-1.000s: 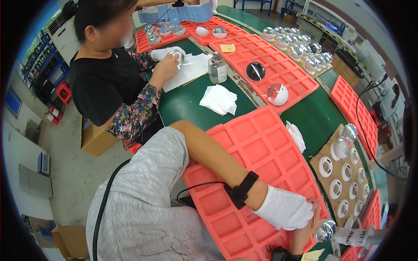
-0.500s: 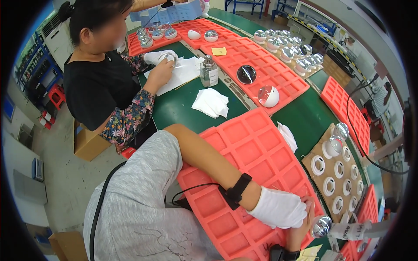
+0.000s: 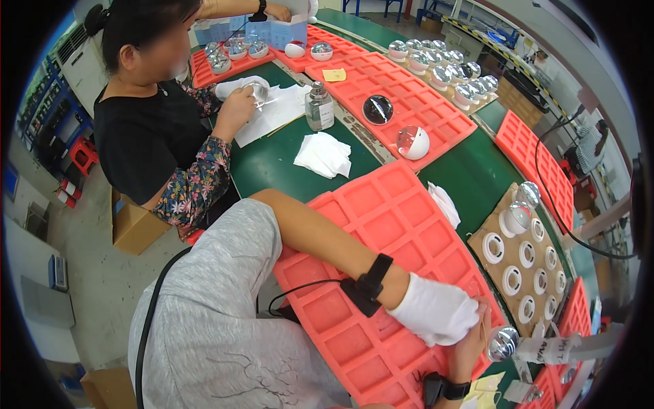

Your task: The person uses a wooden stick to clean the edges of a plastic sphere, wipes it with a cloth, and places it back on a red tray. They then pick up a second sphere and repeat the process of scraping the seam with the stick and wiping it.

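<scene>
My gloved and bare hands meet beside a shiny round ball.
My left hand (image 3: 439,311), in a white fabric glove, overlaps my bare right hand (image 3: 470,343); their fingers are bunched together, but I cannot tell what, if anything, they grip. The silver-and-clear glossy ball (image 3: 503,343) sits just right of my right fingers, near a grey tube (image 3: 555,349); contact is unclear. The glove probably keeps smudges off glossy surfaces. Under my forearms, a coral-red tray (image 3: 392,225) has square pockets, likely to stop round things rolling. Beyond my grip, white plastic rings (image 3: 505,281) on a brown flat board (image 3: 509,263) probably serve as seats for balls.
</scene>
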Demonstrator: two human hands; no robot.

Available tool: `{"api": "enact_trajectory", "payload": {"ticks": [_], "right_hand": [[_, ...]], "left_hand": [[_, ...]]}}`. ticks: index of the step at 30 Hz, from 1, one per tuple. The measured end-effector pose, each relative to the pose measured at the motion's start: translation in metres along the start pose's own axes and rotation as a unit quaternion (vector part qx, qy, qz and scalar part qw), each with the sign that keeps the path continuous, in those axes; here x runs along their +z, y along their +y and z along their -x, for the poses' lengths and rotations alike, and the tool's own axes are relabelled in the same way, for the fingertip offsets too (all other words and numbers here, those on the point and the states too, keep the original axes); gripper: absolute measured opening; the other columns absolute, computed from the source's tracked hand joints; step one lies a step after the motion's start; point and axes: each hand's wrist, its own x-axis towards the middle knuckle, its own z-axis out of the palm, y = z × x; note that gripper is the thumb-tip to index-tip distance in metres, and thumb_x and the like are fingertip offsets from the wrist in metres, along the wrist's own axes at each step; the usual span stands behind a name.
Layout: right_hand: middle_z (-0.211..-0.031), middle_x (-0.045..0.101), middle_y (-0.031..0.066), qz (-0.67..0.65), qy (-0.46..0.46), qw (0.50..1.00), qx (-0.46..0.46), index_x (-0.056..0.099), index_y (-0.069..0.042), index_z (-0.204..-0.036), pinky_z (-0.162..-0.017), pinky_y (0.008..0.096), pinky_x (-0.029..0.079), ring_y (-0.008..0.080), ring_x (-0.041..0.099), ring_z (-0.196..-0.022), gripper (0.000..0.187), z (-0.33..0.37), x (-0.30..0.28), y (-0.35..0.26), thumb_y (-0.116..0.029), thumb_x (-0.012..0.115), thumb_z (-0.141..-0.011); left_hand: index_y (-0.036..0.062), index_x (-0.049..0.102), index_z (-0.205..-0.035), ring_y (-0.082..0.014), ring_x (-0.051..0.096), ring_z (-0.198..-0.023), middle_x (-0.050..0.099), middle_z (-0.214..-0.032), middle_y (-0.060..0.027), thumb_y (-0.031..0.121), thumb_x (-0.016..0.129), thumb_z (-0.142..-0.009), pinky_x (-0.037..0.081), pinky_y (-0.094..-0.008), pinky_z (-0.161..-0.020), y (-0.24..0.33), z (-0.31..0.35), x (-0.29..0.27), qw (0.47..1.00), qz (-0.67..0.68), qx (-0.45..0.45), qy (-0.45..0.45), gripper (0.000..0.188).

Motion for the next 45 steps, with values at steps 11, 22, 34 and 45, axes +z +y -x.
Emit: {"api": "enact_trajectory", "payload": {"ticks": [11,22,34,45], "right_hand": [[-0.133,0.059,0.0152,-0.208,0.118,0.97,-0.041,0.05,0.005,-0.139,-0.105,0.0368,0.042,0.0215,0.057,-0.118,0.043,0.002,-0.023,-0.004,-0.026,0.039,-0.112],[-0.07,0.032,-0.0018,-0.468,-0.059,0.878,-0.075,0.051,-0.008,-0.097,-0.048,0.0248,0.02,0.0072,0.026,-0.057,0.044,-0.011,-0.03,-0.046,-0.049,0.038,-0.11],[-0.057,0.024,-0.0053,-0.649,-0.102,0.753,-0.045,0.033,-0.014,-0.074,-0.045,0.0283,0.013,0.0086,0.017,-0.048,0.06,-0.017,-0.024,-0.019,-0.064,0.028,-0.107],[-0.053,0.024,-0.0055,-0.608,-0.124,0.783,-0.046,0.033,-0.013,-0.074,-0.04,0.0263,0.013,0.007,0.016,-0.042,0.06,-0.02,-0.017,-0.016,-0.062,0.024,-0.108]], "left_hand": [[0.0021,0.056,-0.125,-0.0356,0.063,-0.101,0.059,-0.122,-0.0194,0.03,0.094,-0.061,0.052,-0.0451,-0.086,-0.01,0.001,0.013,0.972,0.181,-0.146,0.018,0.079],[0.0103,0.062,-0.124,-0.0348,0.06,-0.103,0.062,-0.109,-0.0136,0.032,0.087,-0.069,0.05,-0.044,-0.09,-0.027,0.001,0.008,0.983,0.138,-0.123,0.017,0.064],[0.0025,0.059,-0.112,-0.0395,0.06,-0.102,0.059,-0.111,-0.0169,0.019,0.081,-0.074,0.053,-0.0472,-0.084,-0.019,-0.006,0.031,0.939,0.306,-0.155,0.024,0.047],[0.0039,0.056,-0.111,-0.0393,0.059,-0.095,0.057,-0.108,-0.0167,0.01,0.076,-0.078,0.053,-0.0465,-0.077,-0.02,-0.007,0.039,0.933,0.31,-0.163,0.076,0.039]]}}
